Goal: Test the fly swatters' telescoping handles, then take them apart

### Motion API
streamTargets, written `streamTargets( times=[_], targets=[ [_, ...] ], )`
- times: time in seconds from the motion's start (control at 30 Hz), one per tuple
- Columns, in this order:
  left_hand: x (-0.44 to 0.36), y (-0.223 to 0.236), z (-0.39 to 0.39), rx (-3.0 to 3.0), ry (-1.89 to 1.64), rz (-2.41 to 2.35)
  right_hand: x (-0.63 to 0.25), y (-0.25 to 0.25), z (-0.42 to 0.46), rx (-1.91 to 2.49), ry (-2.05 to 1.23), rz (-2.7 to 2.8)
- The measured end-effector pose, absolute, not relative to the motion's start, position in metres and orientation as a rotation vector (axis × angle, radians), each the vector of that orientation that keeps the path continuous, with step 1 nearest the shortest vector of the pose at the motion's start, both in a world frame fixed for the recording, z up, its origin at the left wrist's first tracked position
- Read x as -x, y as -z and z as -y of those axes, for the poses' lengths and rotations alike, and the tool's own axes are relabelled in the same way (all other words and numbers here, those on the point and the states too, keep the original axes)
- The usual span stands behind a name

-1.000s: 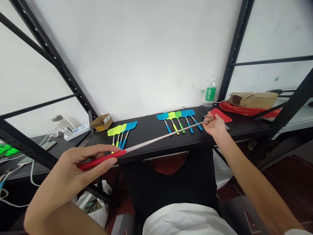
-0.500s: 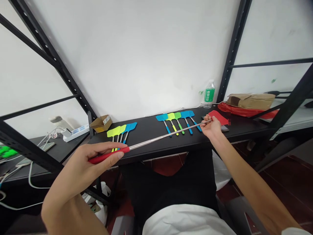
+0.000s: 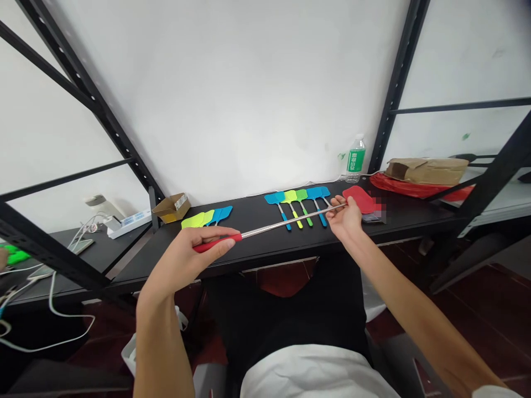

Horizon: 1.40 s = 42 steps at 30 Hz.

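Note:
I hold a red fly swatter across my lap over the black table's (image 3: 265, 243) front edge. My left hand (image 3: 194, 251) is closed round its red handle (image 3: 218, 242). A thin silver telescopic rod (image 3: 290, 221) runs up and right from the handle. My right hand (image 3: 344, 218) pinches the rod's far end, just below the red swatter head (image 3: 360, 198). Behind the rod, several blue and green swatters (image 3: 301, 202) lie in a row on the table. A second group of yellow-green and blue swatters (image 3: 207, 216) lies to the left, above my left hand.
A green-labelled water bottle (image 3: 355, 160) stands at the wall. A brown paper bag (image 3: 427, 170) on red plastic lies at the right. A small cardboard box (image 3: 171, 207) sits at the left. Black shelf posts (image 3: 394, 88) frame the table. Cables and a power strip (image 3: 128, 221) lie far left.
My left hand has moved right and up toward my right hand, and the silver rod between them has grown much shorter. My right hand shifted slightly left.

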<state>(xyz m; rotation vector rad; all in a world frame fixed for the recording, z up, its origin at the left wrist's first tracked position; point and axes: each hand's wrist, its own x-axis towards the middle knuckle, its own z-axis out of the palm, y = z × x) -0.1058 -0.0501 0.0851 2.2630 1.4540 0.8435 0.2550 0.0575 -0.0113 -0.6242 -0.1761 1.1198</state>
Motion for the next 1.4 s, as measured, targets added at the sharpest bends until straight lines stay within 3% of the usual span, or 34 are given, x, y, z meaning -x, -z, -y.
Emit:
streamTargets(
  times=[0.53, 0.87, 1.07, 1.4],
  targets=[
    [0.136, -0.073, 0.023, -2.280, -0.819, -1.392, -0.280, -0.018, -0.039, 0.451, -1.200, 0.357],
    [0.176, -0.071, 0.023, -2.232, -0.826, -1.503, -0.340, -0.023, -0.033, 0.574, -1.112, 0.611],
    [0.174, -0.078, 0.033, -2.240, -0.788, -1.488, -0.364, -0.018, -0.007, 0.890, -1.070, 0.933],
    [0.167, -0.074, 0.031, -2.218, -0.713, -1.532, -0.368, -0.025, 0.015, 0.964, -0.993, 0.851]
  ],
)
